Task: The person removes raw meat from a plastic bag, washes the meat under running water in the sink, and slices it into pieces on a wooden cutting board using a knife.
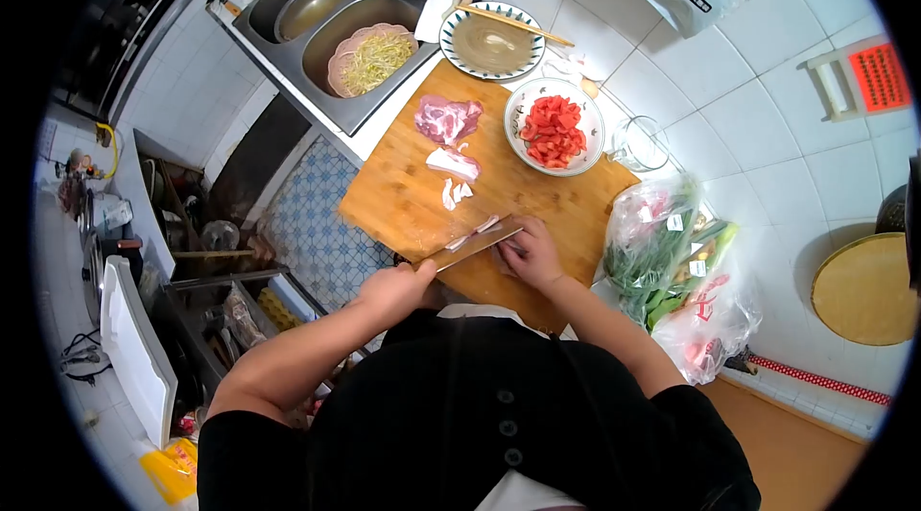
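Note:
My left hand (393,287) is wrapped round the handle of a kitchen knife (477,244), its blade slanting up and to the right over the wooden cutting board (566,213). Close against the blade, my right hand (532,252) presses curled fingers on a piece of meat (503,263), mostly hidden under them. Thin cut strips (487,225) lie along the far side of the blade. Farther up the board are small white fatty slices (455,193), a strip of pale meat (452,164) and a larger chunk of pink raw meat (448,118).
A bowl (593,118) of cut red pieces, perhaps tomato, stands on the board's far right. Behind it are a plate (447,36) with chopsticks (518,24) across it and a glass bowl (640,144). Bagged greens (645,252) lie right; bean sprouts (374,63) sit in the sink (312,70).

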Available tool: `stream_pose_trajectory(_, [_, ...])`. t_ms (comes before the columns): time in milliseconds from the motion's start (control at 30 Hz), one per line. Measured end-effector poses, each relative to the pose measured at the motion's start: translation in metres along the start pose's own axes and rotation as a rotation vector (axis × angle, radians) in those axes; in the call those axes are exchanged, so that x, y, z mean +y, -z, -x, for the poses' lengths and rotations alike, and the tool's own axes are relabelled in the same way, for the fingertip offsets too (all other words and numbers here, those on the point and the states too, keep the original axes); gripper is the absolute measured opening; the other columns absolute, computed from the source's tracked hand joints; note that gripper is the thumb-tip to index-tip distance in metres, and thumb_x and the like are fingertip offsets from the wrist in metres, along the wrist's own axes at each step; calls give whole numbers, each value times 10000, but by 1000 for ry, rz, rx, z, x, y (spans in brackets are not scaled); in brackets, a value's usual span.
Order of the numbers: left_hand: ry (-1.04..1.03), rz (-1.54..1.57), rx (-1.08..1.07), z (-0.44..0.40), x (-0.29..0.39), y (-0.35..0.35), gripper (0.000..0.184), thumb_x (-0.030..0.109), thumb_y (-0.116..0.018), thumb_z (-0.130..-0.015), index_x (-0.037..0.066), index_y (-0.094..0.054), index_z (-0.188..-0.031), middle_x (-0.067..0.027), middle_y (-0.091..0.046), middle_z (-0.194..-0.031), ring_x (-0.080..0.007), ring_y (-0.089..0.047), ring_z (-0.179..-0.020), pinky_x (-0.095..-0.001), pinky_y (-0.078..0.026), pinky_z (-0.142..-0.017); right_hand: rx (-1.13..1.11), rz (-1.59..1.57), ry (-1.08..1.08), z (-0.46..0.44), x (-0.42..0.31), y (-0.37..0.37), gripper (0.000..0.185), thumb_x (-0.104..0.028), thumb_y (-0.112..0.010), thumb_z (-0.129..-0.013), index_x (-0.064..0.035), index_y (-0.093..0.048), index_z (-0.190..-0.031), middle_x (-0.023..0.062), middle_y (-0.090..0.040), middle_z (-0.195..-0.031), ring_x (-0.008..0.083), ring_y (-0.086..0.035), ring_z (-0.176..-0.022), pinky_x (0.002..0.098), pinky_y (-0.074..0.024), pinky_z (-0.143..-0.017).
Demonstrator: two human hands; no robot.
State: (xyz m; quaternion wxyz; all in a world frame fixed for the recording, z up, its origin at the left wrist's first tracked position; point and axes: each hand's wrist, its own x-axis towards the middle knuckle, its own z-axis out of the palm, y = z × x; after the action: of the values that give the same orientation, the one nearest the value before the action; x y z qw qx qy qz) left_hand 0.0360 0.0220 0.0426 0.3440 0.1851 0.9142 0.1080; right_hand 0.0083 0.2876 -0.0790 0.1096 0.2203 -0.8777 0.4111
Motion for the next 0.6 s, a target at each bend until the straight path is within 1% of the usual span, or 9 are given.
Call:
stream_pose_trajectory(67, [-13, -63, 59, 7, -11, -13, 244, 126, -462, -879, 100, -459, -1122, -231, -602, -929, -388, -642, -806, -467, -524, -703, -4, -184, -113, 8, 7, 7, 169, -66, -698, -782, -40, -660, -944, 114, -626, -989, 297, -595, -978, 375, -494, -840])
stream_pose_trajectory(100, [-40, -99, 132, 9, -16, -18, 250, 129, -474, -868, 114, -471, -1117, -206, -589, -895, -365, -640, -788, -456, -525, -686, -7, -274, -171, 8, 7, 12, 169, -66, -695, -791, -36, -659, -954, 112, -628, -978, 283, -606, -958, 364, -498, -828])
stream_pose_trajectory(200, [-95, -204, 377, 15, -30, -28, 277, 138, -506, -834, 153, -505, -1110, -136, -550, -811, -301, -630, -737, -418, -523, -638, -22, -297, -423, -7, 15, 31, 166, -62, -681, -814, -16, -651, -971, 124, -641, -984, 259, -626, -901, 342, -505, -801])
stream_pose_trajectory(233, [-96, -234, 471, 18, -32, -30, 291, 141, -515, -824, 166, -517, -1114, -117, -537, -794, -280, -623, -723, -402, -519, -623, -98, -293, -490, -20, 12, 37, 211, -96, -676, -822, -21, -645, -1017, 135, -651, -1015, 272, -632, -895, 347, -506, -804])
stream_pose_trajectory(300, [-122, -303, 624, 18, -42, -36, 346, 162, -539, -804, 188, -539, -1149, -76, -517, -778, -243, -610, -708, -356, -502, -596, -276, -190, -386, -51, -7, 47, 255, -118, -670, -823, -43, -642, -1065, 136, -649, -1053, 287, -627, -920, 358, -502, -821])
stream_pose_trajectory(333, [-126, -310, 661, 17, -45, -38, 345, 167, -539, -804, 184, -542, -1149, -73, -515, -777, -241, -607, -710, -354, -501, -601, -364, -137, -331, -67, -16, 47, 277, -129, -668, -824, -54, -640, -1089, 137, -649, -1072, 295, -625, -932, 364, -500, -830])
stream_pose_trajectory(433, [-139, -325, 742, 14, -50, -38, 334, 177, -541, -805, 172, -553, -1139, -64, -510, -774, -235, -600, -715, -350, -497, -615, -625, -39, -103, -95, -23, 31, 312, -94, -643, -815, -90, -651, -1127, 108, -647, -1106, 275, -616, -1000, 367, -492, -856])
stream_pose_trajectory(533, [-149, -315, 751, 13, -52, -40, 307, 179, -539, -805, 163, -565, -1110, -58, -508, -773, -230, -596, -716, -351, -496, -628, -720, 83, -11, -103, -11, 8, 292, -68, -626, -780, -89, -665, -1068, 115, -641, -1083, 305, -602, -998, 399, -483, -865])
stream_pose_trajectory(600, [-160, -314, 745, 15, -53, -39, 293, 176, -540, -802, 164, -570, -1093, -56, -508, -773, -226, -594, -712, -348, -494, -631, -773, 158, 86, -110, -6, -2, 243, -70, -616, -771, -86, -671, -1008, 129, -644, -1027, 321, -603, -959, 419, -485, -834])
